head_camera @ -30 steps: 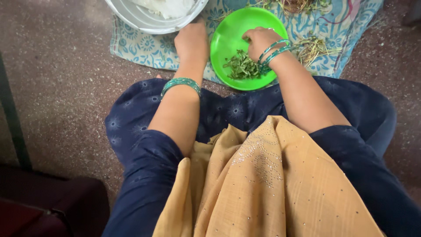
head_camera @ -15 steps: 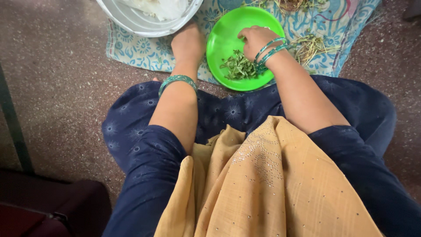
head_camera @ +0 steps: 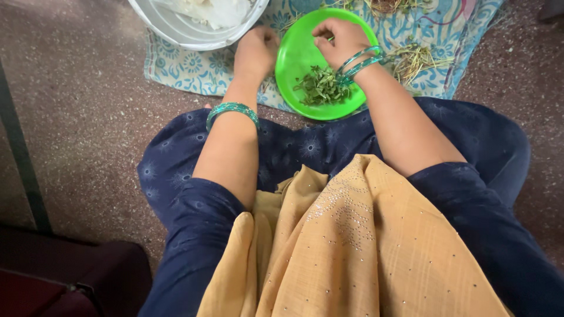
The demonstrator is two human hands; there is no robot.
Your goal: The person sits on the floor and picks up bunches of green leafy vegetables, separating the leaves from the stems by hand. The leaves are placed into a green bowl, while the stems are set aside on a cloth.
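Head view: a seated person's lap, hands reaching toward twelve o'clock.
Left hand (head_camera: 256,51): fingers curled together, resting at the green plate's (head_camera: 294,53) nine o'clock edge; whether it grips anything cannot be told.
Right hand (head_camera: 338,40): fingers bunched over the plate.
Plucked leaves (head_camera: 320,87): heaped on the plate's six o'clock side.
White bowl (head_camera: 176,26): eleven o'clock.
Patterned cloth (head_camera: 194,64): underneath.
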